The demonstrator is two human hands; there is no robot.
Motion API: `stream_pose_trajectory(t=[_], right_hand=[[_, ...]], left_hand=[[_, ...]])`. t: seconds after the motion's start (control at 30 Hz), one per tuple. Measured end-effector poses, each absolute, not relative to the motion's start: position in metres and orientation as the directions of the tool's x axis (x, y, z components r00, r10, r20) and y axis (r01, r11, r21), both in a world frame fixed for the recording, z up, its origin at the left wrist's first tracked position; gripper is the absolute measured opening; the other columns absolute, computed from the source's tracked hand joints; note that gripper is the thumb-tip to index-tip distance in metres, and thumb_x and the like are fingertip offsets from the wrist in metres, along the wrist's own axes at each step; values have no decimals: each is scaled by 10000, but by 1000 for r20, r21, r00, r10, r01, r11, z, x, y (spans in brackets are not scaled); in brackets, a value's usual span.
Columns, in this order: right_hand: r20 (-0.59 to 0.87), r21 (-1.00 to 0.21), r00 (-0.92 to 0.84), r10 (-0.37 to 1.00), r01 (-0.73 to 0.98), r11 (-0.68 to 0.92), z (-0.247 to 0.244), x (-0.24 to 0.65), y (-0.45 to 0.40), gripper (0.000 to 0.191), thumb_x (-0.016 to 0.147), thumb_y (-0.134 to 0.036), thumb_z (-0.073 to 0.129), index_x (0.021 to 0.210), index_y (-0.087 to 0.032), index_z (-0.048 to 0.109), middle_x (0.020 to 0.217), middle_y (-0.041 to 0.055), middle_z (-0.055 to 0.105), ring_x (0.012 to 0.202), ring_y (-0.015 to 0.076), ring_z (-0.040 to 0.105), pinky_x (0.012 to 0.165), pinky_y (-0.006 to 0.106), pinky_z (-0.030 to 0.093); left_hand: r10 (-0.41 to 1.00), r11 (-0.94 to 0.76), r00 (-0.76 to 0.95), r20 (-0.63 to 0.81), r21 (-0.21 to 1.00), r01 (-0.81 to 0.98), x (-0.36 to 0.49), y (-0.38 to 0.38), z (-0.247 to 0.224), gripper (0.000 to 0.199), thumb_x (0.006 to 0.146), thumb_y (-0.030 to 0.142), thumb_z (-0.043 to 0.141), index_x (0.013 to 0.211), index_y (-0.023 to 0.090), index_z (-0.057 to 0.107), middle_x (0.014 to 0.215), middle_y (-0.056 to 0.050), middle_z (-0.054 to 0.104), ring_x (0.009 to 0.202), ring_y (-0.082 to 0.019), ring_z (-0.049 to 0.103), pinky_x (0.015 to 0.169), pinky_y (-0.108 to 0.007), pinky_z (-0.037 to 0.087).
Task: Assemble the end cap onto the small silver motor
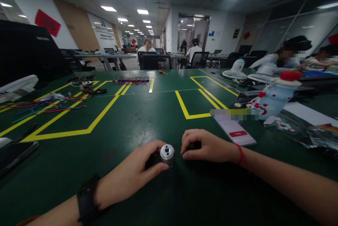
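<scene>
A small silver cylindrical motor (167, 152) stands upright on the green table, its round end face with a central shaft and small holes turned up. My left hand (139, 168) grips it from the left, thumb at the front and fingers behind, partly hidden by it. Just to the right of the motor, apart from it, my right hand (202, 145) rests on the table. Its fingers are loosely curled, with a gap between them and the thumb, and I see nothing in it.
A lit phone (233, 127) lies beyond my right wrist; a pale blue bottle (277, 95) stands at right, near white fans (235, 69). Loose wires (52, 106) and a dark phone (18, 155) lie at left. Yellow tape (102, 115) marks the table. Several people sit farther off.
</scene>
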State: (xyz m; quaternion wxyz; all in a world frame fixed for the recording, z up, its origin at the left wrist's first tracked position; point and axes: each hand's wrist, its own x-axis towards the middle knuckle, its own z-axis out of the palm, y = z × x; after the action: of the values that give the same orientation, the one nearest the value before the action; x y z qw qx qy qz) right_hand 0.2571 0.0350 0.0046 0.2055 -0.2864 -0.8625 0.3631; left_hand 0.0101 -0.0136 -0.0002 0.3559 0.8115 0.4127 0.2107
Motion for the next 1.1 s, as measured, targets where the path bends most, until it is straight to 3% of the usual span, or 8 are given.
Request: stream_pose_trajectory(t=[0.13, 0.43, 0.63, 0.77, 0.93, 1.1], right_hand=[[221, -835, -539, 813, 326, 444, 9, 238, 25, 182, 826, -341, 629, 901, -180, 670, 880, 23, 590, 689, 113, 522, 600, 242, 420], [376, -747, -556, 741, 292, 598, 17, 219, 11, 83, 820, -248, 645, 879, -200, 678, 880, 19, 573, 773, 126, 542, 676, 245, 441], [281, -754, -605, 745, 340, 561, 19, 218, 9, 102, 830, -252, 622, 891, -201, 687, 876, 18, 587, 735, 115, 536, 658, 236, 435], [290, -807, -538, 791, 307, 505, 17, 221, 12, 122, 828, -281, 617, 902, -192, 656, 914, 20, 568, 723, 110, 521, 638, 238, 426], [127, -921, -427, 895, 286, 266, 5, 243, 28, 249, 861, -355, 560, 701, -168, 522, 620, -37, 476, 542, 88, 427, 503, 227, 338], [51, -946, -418, 907, 271, 178, -8, 255, 38, 297, 862, -383, 551, 663, -175, 474, 574, -52, 447, 498, 79, 400, 482, 223, 324]], left_hand=[[818, -416, 572, 53, 741, 527, 10, -13, -2, 176, 900, 240, 569, 1072, 242, 530, 997, 0, 618, 868, -196, 576, 751, -294, 446], [812, -448, 578, 80, 721, 528, 10, -14, -4, 157, 896, 250, 570, 1044, 225, 522, 1007, -17, 613, 889, -208, 566, 775, -313, 449], [813, -441, 577, 77, 728, 525, 10, -14, -5, 160, 899, 254, 570, 1051, 231, 525, 989, -9, 605, 882, -203, 574, 776, -305, 454], [817, -436, 572, 75, 729, 527, 11, -14, -2, 165, 898, 249, 573, 1055, 229, 528, 982, -9, 607, 878, -202, 575, 775, -304, 452], [811, -425, 583, 59, 743, 516, 10, -14, 1, 183, 907, 219, 567, 1084, 241, 526, 1029, -2, 613, 910, -193, 575, 790, -297, 443], [810, -420, 585, 54, 748, 513, 8, -14, -1, 221, 910, 229, 573, 1122, 257, 519, 1049, 6, 607, 920, -186, 572, 796, -290, 439]])
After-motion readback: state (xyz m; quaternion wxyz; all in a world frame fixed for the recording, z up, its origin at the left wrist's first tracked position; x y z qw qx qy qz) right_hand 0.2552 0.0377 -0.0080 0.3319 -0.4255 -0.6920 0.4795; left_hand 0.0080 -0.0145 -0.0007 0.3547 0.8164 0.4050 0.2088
